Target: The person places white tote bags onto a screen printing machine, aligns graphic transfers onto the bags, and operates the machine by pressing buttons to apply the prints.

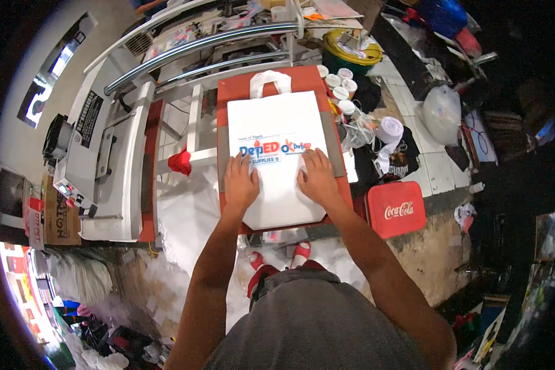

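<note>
A white tote bag point(277, 154) with a blue and red print lies flat on the red platen point(228, 92) of a heat press, its two loop handles point(269, 82) pointing away from the person. Both hands rest palm-down on its lower half: the left hand point(240, 180) beside the print's left end, the right hand point(318, 177) just below the print's right end. Neither hand closes a grip on anything; the fingers are spread flat and pressing on the fabric.

The bag looks thin, light and limp, probably non-woven cloth that creases and slides easily on the smooth platen. It would fold under its own weight if lifted by one corner, so the handles or both bottom corners seem the sound places to take hold. A row of small white cups point(341, 86) stands just beside the platen's right edge.
</note>
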The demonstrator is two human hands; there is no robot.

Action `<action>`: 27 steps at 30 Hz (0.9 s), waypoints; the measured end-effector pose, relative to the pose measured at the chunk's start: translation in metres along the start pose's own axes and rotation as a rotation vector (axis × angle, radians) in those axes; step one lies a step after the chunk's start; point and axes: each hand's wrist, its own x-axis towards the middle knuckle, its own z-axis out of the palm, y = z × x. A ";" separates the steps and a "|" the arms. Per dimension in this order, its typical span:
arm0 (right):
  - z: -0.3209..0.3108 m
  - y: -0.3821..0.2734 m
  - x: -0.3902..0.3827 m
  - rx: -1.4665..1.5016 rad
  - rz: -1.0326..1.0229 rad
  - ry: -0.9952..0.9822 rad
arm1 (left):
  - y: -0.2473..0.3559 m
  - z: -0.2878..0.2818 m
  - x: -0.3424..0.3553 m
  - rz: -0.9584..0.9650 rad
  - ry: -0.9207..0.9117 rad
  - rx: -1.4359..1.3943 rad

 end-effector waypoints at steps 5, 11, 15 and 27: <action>-0.008 -0.005 0.003 0.021 0.025 0.024 | 0.001 0.007 -0.004 0.051 0.053 0.004; 0.001 -0.002 -0.002 -0.009 0.061 -0.039 | -0.001 0.006 -0.008 0.025 0.019 0.015; 0.006 -0.001 0.003 -0.028 0.051 -0.028 | 0.000 0.004 -0.006 0.017 0.054 0.007; 0.012 -0.001 -0.005 -0.029 0.009 0.052 | -0.002 0.002 -0.012 0.026 0.046 0.012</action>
